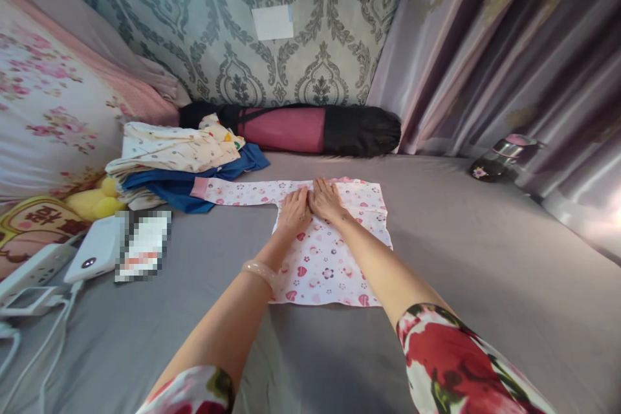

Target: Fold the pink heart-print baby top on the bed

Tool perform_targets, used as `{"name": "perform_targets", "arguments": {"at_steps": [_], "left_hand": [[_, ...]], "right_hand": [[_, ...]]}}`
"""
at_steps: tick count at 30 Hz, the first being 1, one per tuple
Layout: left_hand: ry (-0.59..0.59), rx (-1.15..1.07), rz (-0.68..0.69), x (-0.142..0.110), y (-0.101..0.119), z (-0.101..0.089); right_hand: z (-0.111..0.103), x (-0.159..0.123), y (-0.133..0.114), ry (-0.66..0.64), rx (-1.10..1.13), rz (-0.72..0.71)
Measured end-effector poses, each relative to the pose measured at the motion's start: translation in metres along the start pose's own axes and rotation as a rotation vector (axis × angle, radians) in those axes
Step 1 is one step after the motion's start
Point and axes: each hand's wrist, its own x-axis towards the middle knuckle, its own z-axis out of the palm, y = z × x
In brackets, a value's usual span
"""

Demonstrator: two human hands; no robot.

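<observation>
A small white garment (pixel 330 259) printed with pink hearts and flowers lies flat on the grey bed sheet (pixel 485 284). One long sleeve stretches out to the left. My left hand (pixel 294 211) and my right hand (pixel 326 199) lie side by side, fingers flat and open, pressing on the garment's upper part near the collar. A pale bangle sits on my left wrist. Both hands hold nothing.
A pile of folded clothes (pixel 179 158), cream and blue, lies to the left. A black and maroon roll bag (pixel 310 129) rests against the wall. A power bank (pixel 94 249), cables and a yellow toy (pixel 94 202) lie at the left; a metal flask (pixel 502 158) at the right by the curtain.
</observation>
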Motion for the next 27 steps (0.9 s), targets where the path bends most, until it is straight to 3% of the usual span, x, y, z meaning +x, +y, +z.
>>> {"name": "perform_targets", "arguments": {"at_steps": [6,11,16,20,27], "left_hand": [[0.005,0.002,0.018,0.000,-0.002,0.000],[-0.053,0.043,0.020,0.001,0.001,-0.003],[-0.143,0.143,0.000,-0.002,0.006,-0.004],[-0.124,0.157,0.013,-0.002,0.006,0.001],[-0.106,0.144,0.032,0.001,0.002,0.006]], "right_hand": [[-0.005,0.004,0.001,-0.048,0.093,0.021],[-0.024,0.003,0.020,-0.057,0.232,0.074],[-0.037,-0.025,0.060,0.023,0.035,0.249],[-0.042,-0.043,0.090,0.031,-0.083,0.318],[-0.035,-0.044,0.105,-0.002,-0.038,0.352]]}}
